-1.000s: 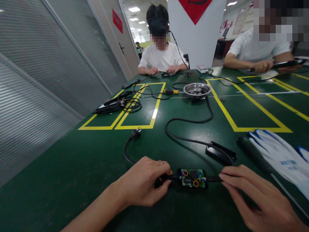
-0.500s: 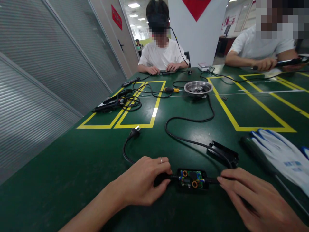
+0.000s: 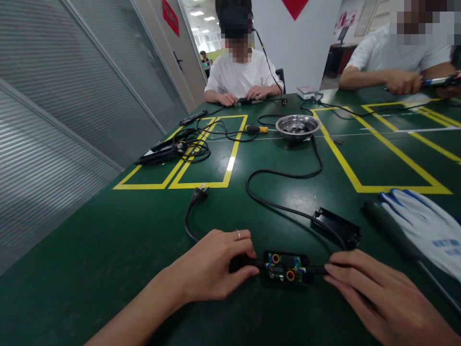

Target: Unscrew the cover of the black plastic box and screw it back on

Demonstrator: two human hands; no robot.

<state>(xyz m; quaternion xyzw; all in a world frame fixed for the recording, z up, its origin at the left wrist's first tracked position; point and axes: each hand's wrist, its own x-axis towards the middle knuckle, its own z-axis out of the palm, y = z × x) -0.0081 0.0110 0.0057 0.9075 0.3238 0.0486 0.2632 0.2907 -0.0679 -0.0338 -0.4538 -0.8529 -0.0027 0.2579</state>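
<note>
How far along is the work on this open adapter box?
Done: the lid is off, lying beside the box, circuit board exposed. In hand: left hand pinches the cable at one end; right hand touches the other end. Left: lid not yet back on, if closing is intended.

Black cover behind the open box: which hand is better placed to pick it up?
Probably the right. The right hand lies just below the black cover, fingertips at the right end of the open box. The left hand grips the cable at the left end, farther away.
</note>
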